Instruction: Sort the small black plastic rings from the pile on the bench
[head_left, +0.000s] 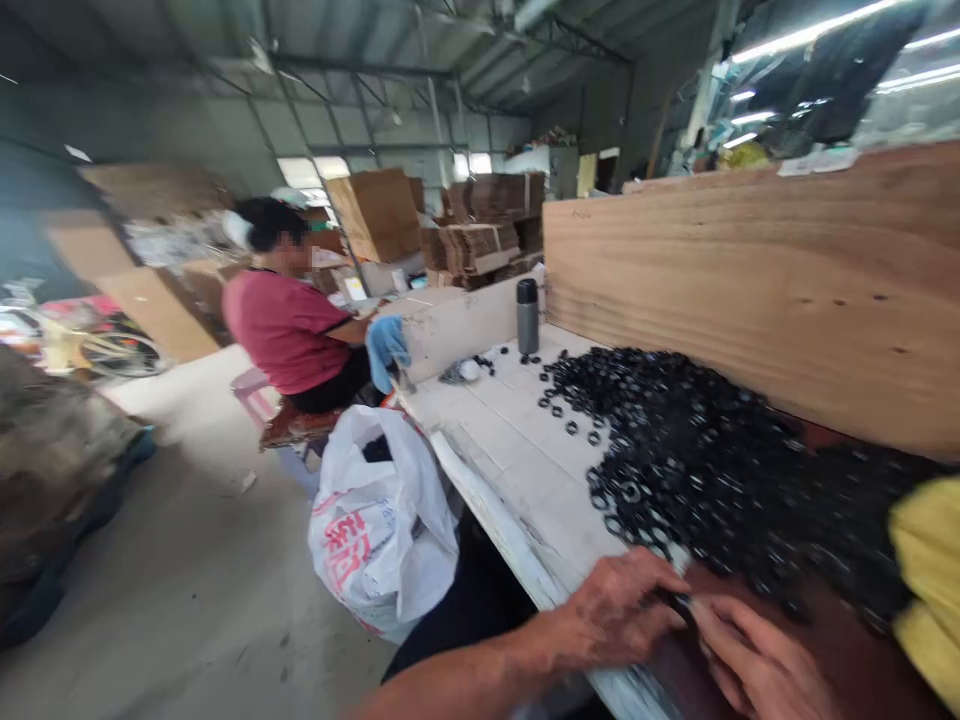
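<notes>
A large heap of small black rings (pixel 697 470) covers the right part of the white table (pixel 510 440), against a wooden board. My left hand (pixel 619 610) rests at the near edge of the heap, fingers curled and pinched on a ring at their tips. My right hand (pixel 757 660) lies beside it, fingers pressed together and touching the same spot. What exactly sits between the fingertips is small and blurred.
A tall wooden board (pixel 750 280) walls the table's right side. A grey flask (pixel 527 316) stands at the far end. A white plastic bag (pixel 382 530) hangs at the table's left edge. A person in a red shirt (pixel 289 325) with blue gloves sits farther along. Something yellow (pixel 930 580) lies at right.
</notes>
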